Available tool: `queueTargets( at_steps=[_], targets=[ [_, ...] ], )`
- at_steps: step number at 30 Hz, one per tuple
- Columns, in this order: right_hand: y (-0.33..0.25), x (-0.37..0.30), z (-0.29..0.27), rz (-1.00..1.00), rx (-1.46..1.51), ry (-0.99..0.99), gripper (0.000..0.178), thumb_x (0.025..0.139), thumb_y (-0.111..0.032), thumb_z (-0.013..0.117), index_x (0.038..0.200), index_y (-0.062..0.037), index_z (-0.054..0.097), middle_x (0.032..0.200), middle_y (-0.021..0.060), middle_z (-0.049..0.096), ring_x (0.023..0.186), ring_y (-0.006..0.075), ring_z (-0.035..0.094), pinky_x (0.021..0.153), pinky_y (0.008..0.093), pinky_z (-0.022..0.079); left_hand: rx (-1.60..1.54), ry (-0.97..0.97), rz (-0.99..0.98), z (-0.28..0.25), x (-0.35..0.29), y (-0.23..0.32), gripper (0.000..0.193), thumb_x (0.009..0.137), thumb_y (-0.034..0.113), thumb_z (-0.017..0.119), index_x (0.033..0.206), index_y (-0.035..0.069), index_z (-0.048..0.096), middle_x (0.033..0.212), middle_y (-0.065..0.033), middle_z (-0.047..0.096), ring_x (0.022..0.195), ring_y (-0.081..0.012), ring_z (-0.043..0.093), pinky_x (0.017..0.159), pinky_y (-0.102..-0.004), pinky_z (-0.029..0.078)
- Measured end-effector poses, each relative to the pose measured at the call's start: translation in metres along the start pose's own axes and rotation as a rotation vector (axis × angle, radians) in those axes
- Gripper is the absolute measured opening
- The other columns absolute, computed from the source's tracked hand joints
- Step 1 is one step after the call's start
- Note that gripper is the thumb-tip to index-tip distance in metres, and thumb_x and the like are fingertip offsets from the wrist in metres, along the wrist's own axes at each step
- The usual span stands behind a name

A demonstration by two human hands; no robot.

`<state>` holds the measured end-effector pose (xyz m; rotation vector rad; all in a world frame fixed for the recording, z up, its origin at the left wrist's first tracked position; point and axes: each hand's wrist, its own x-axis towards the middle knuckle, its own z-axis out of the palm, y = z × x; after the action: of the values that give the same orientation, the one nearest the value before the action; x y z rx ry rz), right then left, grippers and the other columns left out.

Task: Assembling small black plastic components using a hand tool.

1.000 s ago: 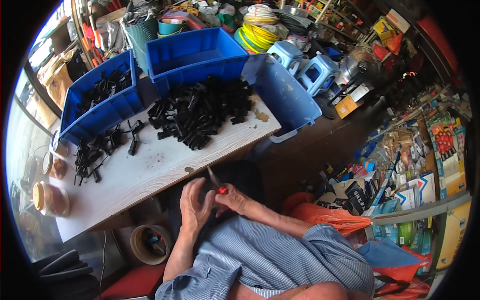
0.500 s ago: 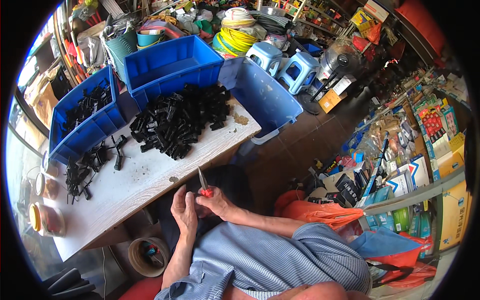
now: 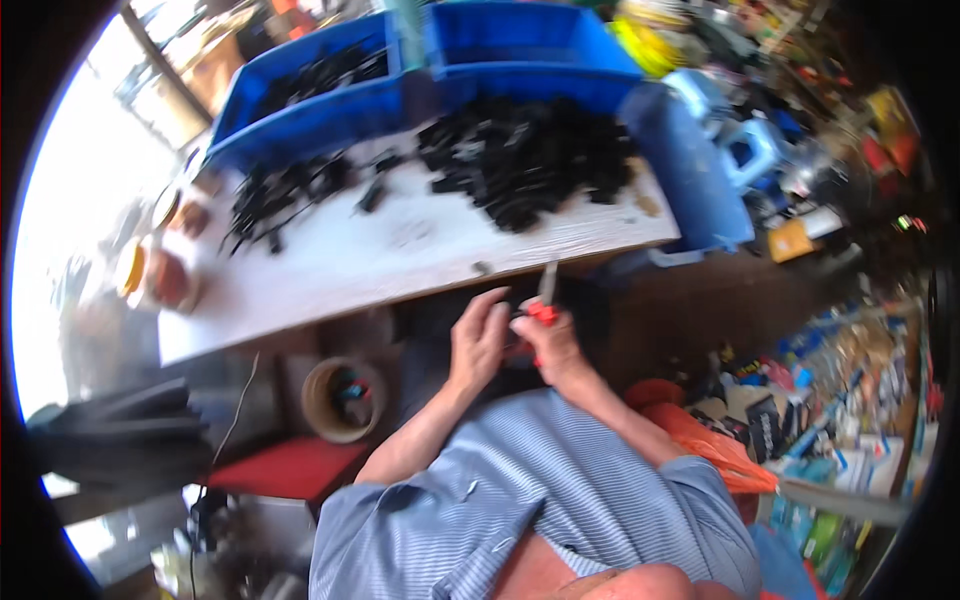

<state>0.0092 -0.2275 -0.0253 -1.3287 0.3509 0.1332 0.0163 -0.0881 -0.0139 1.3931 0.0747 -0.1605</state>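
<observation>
My right hand (image 3: 556,348) is closed round a red-handled tool (image 3: 543,312) with a pointed metal end that sticks up towards the table edge. Blur hides whether it is scissors or pliers. Close by on its left, my left hand (image 3: 478,342) has its fingers bent and drawn together. Whatever they pinch is lost against the dark background. Both hands are over my lap, just short of the table (image 3: 330,292). Beyond them lies a large heap of black plastic parts (image 3: 530,160), and a smaller group of black parts (image 3: 290,195) is on the left.
Two blue bins (image 3: 300,130) (image 3: 540,78) stand along the table's far side, the left one holding black parts. A larger blue tub (image 3: 690,170) adjoins the right end. Jars (image 3: 165,275) stand at the left. Below are a round bucket (image 3: 318,400) and a red surface (image 3: 285,468).
The whole view has swung and blurred, so table, bins and hands appear farther right, and the table more level. Both hands stay close together, and the red-handled tool is still in my right hand.
</observation>
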Motion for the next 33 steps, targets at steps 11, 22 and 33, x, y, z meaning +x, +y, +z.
queueTargets(
  at_steps=[11, 22, 33],
  targets=[
    [-0.004, 0.012, 0.008, 0.104, 0.076, -0.194, 0.011, 0.079, -0.006, 0.061, 0.085, -0.0123, 0.054, 0.072, -0.0019, 0.052, 0.06, 0.0097, 0.052, 0.053, 0.0263, 0.047, -0.222, -0.083, -0.264, -0.018, 0.005, -0.008, 0.027, 0.099, 0.028, 0.06, 0.096, 0.002, 0.066, 0.071, -0.0027, 0.061, 0.06, -0.013, 0.064, 0.054, -0.0244, 0.052],
    [-0.016, 0.001, 0.026, 0.101, 0.009, -0.075, 0.01, 0.083, -0.011, 0.062, 0.08, -0.0097, 0.053, 0.067, -0.0005, 0.054, 0.05, 0.0095, 0.05, 0.044, 0.0289, 0.051, -0.504, 0.082, -0.524, 0.002, 0.017, 0.005, 0.017, 0.086, 0.018, 0.063, 0.076, 0.008, 0.052, 0.055, 0.0004, 0.043, 0.041, -0.0125, 0.042, 0.037, -0.0282, 0.03],
    [-0.024, 0.01, 0.015, 0.099, 0.026, -0.197, 0.011, 0.087, -0.015, 0.066, 0.086, -0.0104, 0.056, 0.064, -0.0014, 0.05, 0.053, 0.0088, 0.048, 0.05, 0.0249, 0.043, -0.335, -0.157, -0.258, -0.022, 0.007, -0.007, 0.027, 0.102, 0.026, 0.053, 0.113, 0.001, 0.056, 0.079, -0.0043, 0.063, 0.068, -0.0106, 0.064, 0.054, -0.0223, 0.049]
  ],
)
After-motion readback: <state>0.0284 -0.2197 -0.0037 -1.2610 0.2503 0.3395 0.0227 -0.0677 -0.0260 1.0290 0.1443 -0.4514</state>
